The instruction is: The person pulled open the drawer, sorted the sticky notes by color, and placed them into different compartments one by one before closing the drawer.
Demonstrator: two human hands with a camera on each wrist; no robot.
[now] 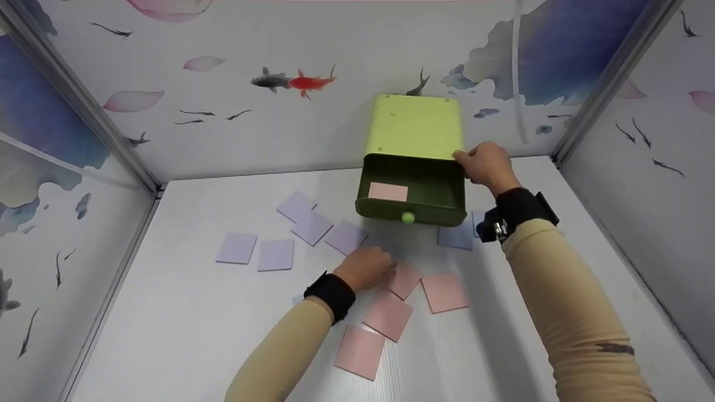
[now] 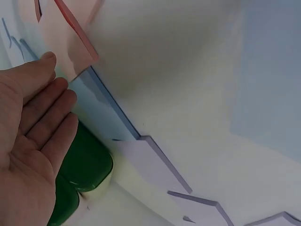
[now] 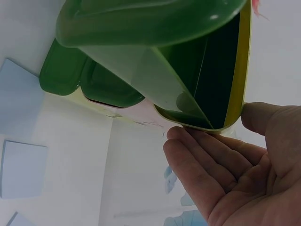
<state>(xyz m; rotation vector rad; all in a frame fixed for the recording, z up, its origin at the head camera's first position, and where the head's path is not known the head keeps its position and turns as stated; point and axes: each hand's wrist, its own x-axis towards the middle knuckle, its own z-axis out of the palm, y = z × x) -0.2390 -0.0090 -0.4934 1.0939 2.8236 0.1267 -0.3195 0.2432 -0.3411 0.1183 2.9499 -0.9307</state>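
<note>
A yellow-green drawer box stands against the back wall. Its dark green top drawer is pulled out, with a pink square card lying inside. My right hand grips the box's right front edge, thumb on one face and fingers on the other. Over the table, my left hand reaches down beside a pink card, fingers loosely bent. A pink card and a blue card lie near its fingertips; whether they touch is unclear.
Several purple cards are spread left of the box. More pink cards lie toward the front, and blue cards near the right hand. Further green drawer fronts sit below the pulled-out one. Patterned walls enclose the table.
</note>
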